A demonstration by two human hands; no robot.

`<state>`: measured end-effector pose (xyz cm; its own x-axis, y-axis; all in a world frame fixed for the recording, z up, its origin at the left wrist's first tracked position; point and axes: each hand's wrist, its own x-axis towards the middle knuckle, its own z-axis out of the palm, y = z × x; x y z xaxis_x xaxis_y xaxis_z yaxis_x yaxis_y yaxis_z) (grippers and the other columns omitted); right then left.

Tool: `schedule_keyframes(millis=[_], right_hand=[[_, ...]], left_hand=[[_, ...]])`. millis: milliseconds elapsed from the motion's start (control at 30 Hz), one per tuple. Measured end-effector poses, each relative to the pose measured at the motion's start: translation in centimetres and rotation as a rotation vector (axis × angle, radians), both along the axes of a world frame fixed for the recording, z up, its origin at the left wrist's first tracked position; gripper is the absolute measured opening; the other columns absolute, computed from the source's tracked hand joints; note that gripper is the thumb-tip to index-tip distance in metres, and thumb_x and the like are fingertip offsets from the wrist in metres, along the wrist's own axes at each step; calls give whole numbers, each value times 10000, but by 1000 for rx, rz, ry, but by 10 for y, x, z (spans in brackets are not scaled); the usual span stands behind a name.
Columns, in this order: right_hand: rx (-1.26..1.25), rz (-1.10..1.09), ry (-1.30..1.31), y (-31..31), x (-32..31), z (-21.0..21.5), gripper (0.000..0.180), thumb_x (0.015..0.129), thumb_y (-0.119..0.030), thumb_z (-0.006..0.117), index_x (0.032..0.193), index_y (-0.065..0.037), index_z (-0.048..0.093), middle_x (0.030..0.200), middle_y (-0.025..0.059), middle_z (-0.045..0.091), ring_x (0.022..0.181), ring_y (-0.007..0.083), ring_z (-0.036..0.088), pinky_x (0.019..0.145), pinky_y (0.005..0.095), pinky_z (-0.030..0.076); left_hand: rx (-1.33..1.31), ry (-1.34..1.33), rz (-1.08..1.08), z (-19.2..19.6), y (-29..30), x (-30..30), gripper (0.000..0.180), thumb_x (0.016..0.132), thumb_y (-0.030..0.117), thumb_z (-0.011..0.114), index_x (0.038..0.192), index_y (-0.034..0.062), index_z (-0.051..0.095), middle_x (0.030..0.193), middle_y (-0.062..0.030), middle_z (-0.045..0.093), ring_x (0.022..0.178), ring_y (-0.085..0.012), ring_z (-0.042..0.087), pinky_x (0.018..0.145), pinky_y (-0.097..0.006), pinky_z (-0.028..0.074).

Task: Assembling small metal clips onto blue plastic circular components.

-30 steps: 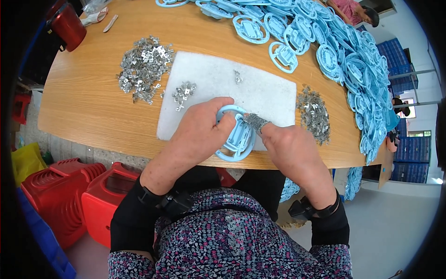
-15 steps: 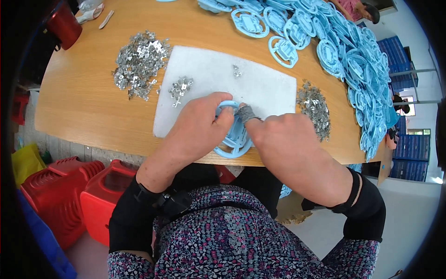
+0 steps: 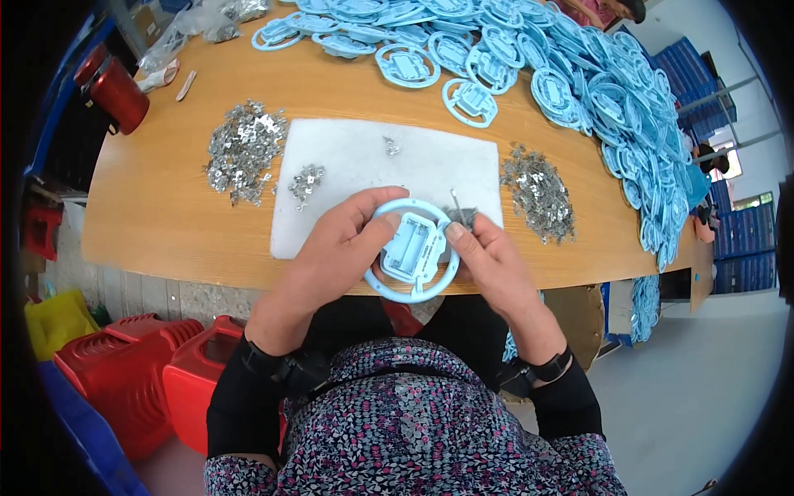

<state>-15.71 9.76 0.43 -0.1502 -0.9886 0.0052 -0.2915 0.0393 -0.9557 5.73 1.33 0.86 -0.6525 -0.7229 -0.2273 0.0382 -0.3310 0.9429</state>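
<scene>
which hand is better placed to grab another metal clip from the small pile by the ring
Probably the right hand. The left hand wraps the blue ring in a firm grip, steadying it. The right touches only the ring's rim, with the small clip pile just above its fingertips.

Crumpled clear plastic bags (image 3: 194,29) lie at the bench's (image 3: 165,223) far left corner, holding small silvery pieces. Beyond the bench's right end, stacked blue crates (image 3: 748,240) stand on the floor. No labels, signs or screens are visible.
</scene>
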Motion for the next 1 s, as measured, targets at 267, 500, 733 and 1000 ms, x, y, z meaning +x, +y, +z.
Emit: schedule_keyframes(millis=[267,500,733,1000], right_hand=[[423,41,-450,15,-5,31,297,1062,-316,536,1129,-32,596,905,-22,606,759,12,546,623,191,467],[60,14,-80,20,1,35,230,960,-182,678,1106,-10,638,750,-71,527,672,29,421,601,224,384],[168,88,99,6,-10,43,178,860,-115,782,982,-35,680,642,-99,385,605,29,343,536,228,285],[225,148,-74,7,-36,21,342,863,-219,809,729,-54,541,628,-58,468,604,32,413,544,240,366]], left_hand=[[-602,-260,-48,8,15,-13,384,970,131,556,1323,-21,554,1125,-172,680,905,-204,691,787,-327,562],[206,178,-59,2,20,-21,383,1028,146,349,1292,-18,572,915,-70,644,744,-153,633,668,-289,525],[282,208,-181,3,24,-29,388,1065,251,402,1297,-14,566,898,-77,644,707,-122,620,619,-254,517],[248,495,-295,-10,36,-33,414,1025,303,567,1324,18,533,1043,-152,685,758,-168,676,645,-262,547]])
